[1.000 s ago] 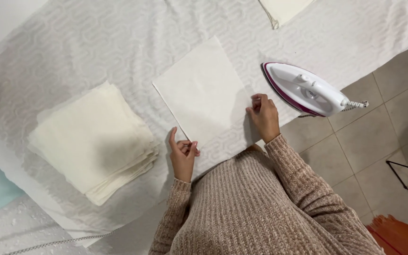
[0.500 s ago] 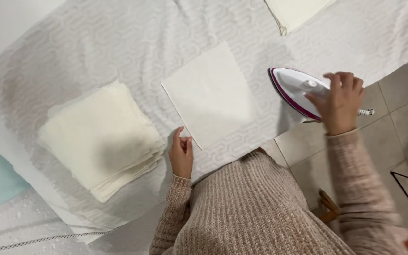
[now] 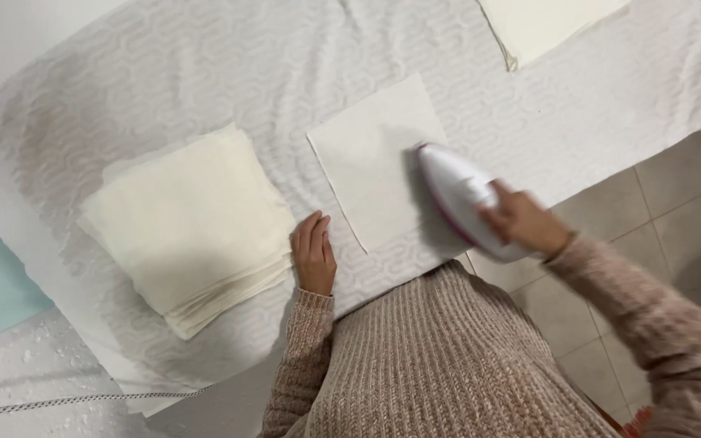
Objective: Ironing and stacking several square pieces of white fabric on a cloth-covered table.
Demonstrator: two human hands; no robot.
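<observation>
A white iron point(image 3: 460, 195) is gripped at its handle by the right hand point(image 3: 521, 221) and rests on the right edge of a square white cloth point(image 3: 375, 158), its long axis diagonal, tip pointing up-left. The left hand point(image 3: 313, 253) lies flat, fingers together, on the padded board cover point(image 3: 204, 73), between the cloth and a stack of folded cloths point(image 3: 188, 223).
</observation>
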